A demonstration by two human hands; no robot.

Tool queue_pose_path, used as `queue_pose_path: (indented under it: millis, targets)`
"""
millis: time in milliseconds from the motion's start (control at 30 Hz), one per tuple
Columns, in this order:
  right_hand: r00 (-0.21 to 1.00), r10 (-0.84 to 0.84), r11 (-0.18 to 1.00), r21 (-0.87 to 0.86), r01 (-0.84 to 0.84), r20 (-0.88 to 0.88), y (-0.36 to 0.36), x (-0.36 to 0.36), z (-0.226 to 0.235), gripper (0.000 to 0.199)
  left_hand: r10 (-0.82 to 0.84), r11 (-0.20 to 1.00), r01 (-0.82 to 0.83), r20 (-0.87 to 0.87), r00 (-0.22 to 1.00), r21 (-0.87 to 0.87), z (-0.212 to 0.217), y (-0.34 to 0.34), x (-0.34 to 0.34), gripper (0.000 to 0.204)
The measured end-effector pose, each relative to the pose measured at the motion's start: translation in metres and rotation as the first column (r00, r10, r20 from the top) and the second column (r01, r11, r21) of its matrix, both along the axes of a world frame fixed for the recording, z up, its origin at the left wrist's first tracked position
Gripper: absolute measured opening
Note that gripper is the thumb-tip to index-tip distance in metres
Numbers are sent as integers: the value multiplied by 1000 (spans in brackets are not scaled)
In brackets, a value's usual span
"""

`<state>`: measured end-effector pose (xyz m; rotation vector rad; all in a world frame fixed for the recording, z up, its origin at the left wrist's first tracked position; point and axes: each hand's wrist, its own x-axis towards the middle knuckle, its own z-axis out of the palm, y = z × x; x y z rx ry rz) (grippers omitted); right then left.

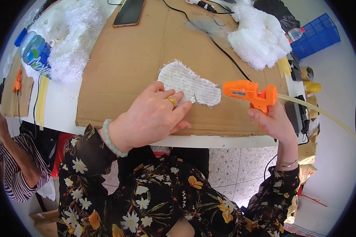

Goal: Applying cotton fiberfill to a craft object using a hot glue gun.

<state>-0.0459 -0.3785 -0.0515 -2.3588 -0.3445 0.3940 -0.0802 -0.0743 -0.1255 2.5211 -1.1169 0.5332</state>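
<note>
A flat white piece [190,84] with ribbed rows and frayed edges lies on the brown cardboard [118,79]. My left hand [152,112] rests over its lower left edge, fingers spread and fingertips touching it. On the other side, my right hand [275,120] grips an orange hot glue gun [245,91] by its handle. The gun's nozzle points left, close to the piece's right end; whether they touch I cannot tell. A long yellowish glue stick [320,108] sticks out of the gun's back.
Fluffy white material [261,37] lies at the far right, more tinsel-like white strands [75,43] at the left. A phone [129,12], a blue-capped bottle [35,51], a black cable [225,51] and a blue basket [316,35] surround the cardboard. Someone in a striped sleeve [21,166] sits at left.
</note>
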Motion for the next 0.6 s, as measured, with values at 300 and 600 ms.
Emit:
queue_pose_path:
  millis: [300, 600]
  targets:
    - [996, 54, 990, -135, -45, 65, 0, 0, 1, 28, 5, 1000, -5, 25, 1000, -5, 0, 0, 0, 36]
    - [989, 81, 987, -150, -63, 121, 5, 0, -2, 27, 5, 1000, -5, 3, 1000, -17, 1, 0, -1, 34]
